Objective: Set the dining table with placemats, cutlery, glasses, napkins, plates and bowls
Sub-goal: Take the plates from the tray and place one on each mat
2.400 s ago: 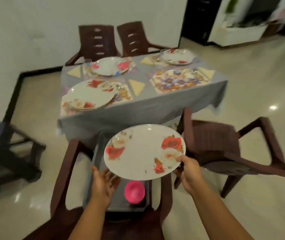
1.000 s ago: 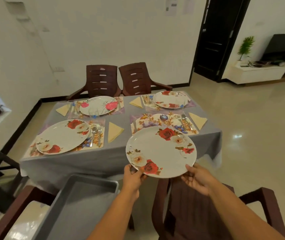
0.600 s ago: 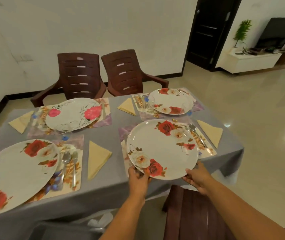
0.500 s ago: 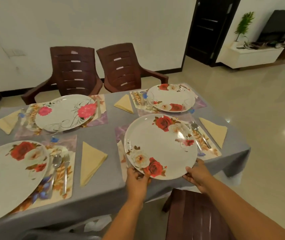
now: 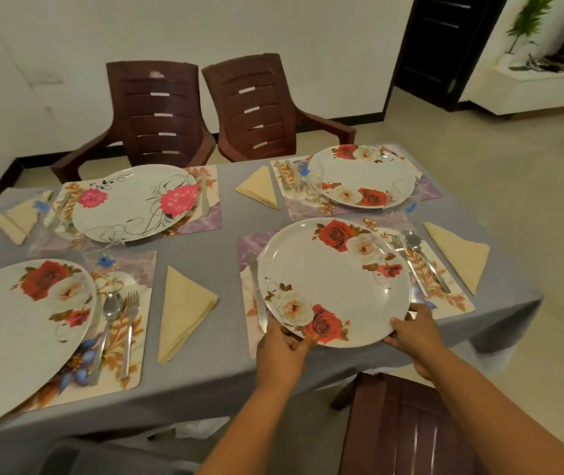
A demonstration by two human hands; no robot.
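Note:
A white plate with red and white roses (image 5: 337, 281) lies over the near-right placemat (image 5: 448, 296). My left hand (image 5: 282, 349) grips its near-left rim and my right hand (image 5: 414, 332) grips its near-right rim. A knife (image 5: 256, 289) lies left of this plate; a fork (image 5: 409, 262) and a spoon (image 5: 426, 260) lie to its right. Three other plates sit on their mats: near left (image 5: 13, 330), far left (image 5: 136, 202), far right (image 5: 364, 176). Folded yellow napkins (image 5: 183, 308) lie beside each setting.
The table wears a grey cloth (image 5: 225, 231). Two brown chairs (image 5: 160, 114) stand at the far side, and another chair (image 5: 407, 430) is directly below my right arm. A grey tray's corner (image 5: 78, 457) shows at the bottom left. Clear glasses (image 5: 315, 181) stand by the far plates.
I carried the rose plate from the tray over to the table and brought it down onto the near-right placemat. Both hands have stayed on its rim.

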